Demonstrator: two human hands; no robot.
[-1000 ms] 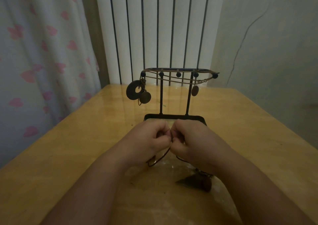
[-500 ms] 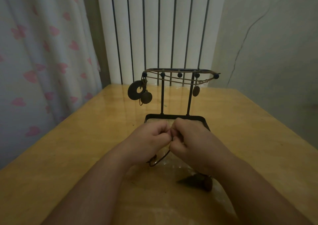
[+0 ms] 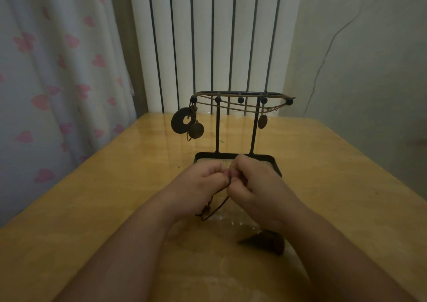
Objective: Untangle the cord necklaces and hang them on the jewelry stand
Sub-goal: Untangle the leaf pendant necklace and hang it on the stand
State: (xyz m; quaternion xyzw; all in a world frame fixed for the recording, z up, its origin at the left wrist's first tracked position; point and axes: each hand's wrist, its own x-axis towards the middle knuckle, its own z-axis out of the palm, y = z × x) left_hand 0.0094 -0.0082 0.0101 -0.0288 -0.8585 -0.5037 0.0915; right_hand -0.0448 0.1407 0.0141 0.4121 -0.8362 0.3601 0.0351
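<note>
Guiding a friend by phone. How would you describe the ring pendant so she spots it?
A black jewelry stand stands on the wooden table. The ring pendant hangs at its left end beside a solid disc pendant; only it has a central hole.

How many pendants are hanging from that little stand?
3: a ring-shaped disc and a round disc together at the stand's left end, a small oval near its right end. Others may be hidden behind them.
</note>
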